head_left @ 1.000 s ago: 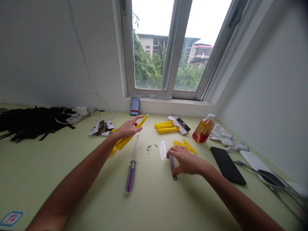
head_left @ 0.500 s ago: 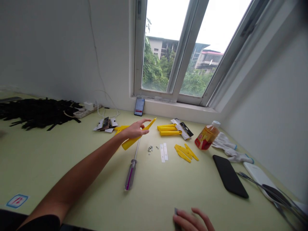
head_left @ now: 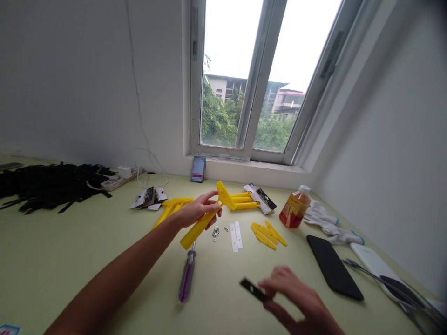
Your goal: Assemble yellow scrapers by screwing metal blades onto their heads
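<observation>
A: Nearest?

B: Right hand, blurred. Thumb and finger pinched together on one end of a dark strip; free length juts out leftward past the fingertips.

A: Handling?

B: Likely thin, light, stiff, perhaps sharp along the edge. Flat faces look the safer hold.

A: Farther out?

B: Left hand. Fingers curled snugly round a yellow handle just below its wide head; shaft slants back under the palm. Probably light, rigid plastic, maybe slick; neck seems a sound hold.
</observation>
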Tool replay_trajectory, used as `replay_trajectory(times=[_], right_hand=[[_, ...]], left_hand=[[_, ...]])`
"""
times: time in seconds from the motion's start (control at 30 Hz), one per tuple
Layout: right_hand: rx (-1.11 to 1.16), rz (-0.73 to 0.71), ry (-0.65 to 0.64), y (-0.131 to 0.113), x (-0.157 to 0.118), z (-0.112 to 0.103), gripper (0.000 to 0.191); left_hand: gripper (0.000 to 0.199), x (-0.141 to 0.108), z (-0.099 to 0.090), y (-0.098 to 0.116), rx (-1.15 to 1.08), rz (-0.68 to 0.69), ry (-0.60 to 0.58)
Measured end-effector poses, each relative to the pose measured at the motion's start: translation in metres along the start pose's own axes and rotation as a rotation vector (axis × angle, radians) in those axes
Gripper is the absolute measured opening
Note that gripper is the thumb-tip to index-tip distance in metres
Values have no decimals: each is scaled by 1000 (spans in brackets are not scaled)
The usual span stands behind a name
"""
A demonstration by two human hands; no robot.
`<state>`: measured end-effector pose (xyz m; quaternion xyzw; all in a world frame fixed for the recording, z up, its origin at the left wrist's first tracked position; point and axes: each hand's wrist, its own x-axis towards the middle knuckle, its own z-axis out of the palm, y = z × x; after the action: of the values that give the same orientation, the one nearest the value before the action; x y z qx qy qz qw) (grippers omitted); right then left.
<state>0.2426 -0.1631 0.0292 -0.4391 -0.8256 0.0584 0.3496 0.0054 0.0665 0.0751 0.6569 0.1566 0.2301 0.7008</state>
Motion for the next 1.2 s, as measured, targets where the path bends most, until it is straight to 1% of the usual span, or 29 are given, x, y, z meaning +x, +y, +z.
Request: replay_trajectory(times=[0.07,0.17,0.23,0.3,0.37,0.43,0.57,0.7,0.83,0.93,1.1,1.2], right_hand=[[-33,145,84,8,51,-17,45],[21,204,219,25,121,-32,47],[94,228,227,36,153,-31,50],[150,231,206,43,170,-25,52],[184,219,178,45,175,-20,52],[225,207,176,44,173,-19,52],[316,211,227,40,166,-28,52],[264,214,150,41,163,-32,52],[159,216,117,43,163,-29,44],[124,229,88,43,163,-28,39],[202,256,24,43,163,-24,36],[255,252,-11,41,163,-19,36]], left_hand=[[54,-2,9,3,26,9,-35],[53,-7,19,10,74,28,-64],[52,-10,22,15,91,47,-60],[54,-13,23,18,95,59,-51],[55,-14,23,20,99,62,-46],[55,-14,22,20,101,70,-41],[50,-11,24,16,85,74,-36],[51,-9,27,13,66,64,-70],[53,-8,29,10,78,64,-80],[56,-7,29,8,68,65,-90],[53,-7,29,6,43,87,-102],[40,-6,32,3,36,75,-37]])
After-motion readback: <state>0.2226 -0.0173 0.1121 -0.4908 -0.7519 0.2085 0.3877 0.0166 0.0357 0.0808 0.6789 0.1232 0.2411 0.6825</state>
